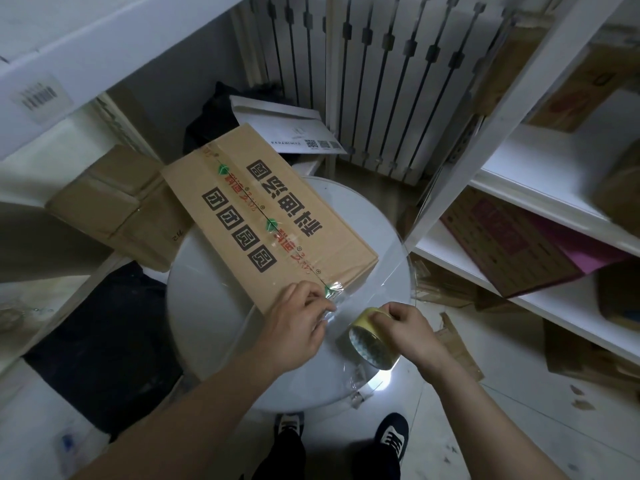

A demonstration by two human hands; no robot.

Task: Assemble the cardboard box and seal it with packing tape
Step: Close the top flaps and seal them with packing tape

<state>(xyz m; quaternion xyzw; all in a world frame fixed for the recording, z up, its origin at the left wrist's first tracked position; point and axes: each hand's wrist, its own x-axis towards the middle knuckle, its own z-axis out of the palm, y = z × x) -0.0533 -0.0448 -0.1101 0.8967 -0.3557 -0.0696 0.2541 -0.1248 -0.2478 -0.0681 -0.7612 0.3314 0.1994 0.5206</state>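
On the round white desk (214, 306) the cardboard box (242, 216) lay flat, its far end overhanging the desk's rim. Printed tape already ran along its centre seam.

Risk, as judged: neither hand bore down on the box's top face, so a pull on the tape could slide or pivot the box. If tension dropped, the clear tape strip (337, 306) stretched from box edge to roll could twist, crease or stick to itself.

Grip, left hand (298, 323): fingers curled, pinching the strip at the box's near edge.

Grip, right hand (412, 330): clenched around the packing tape roll (369, 344), just beside the box.
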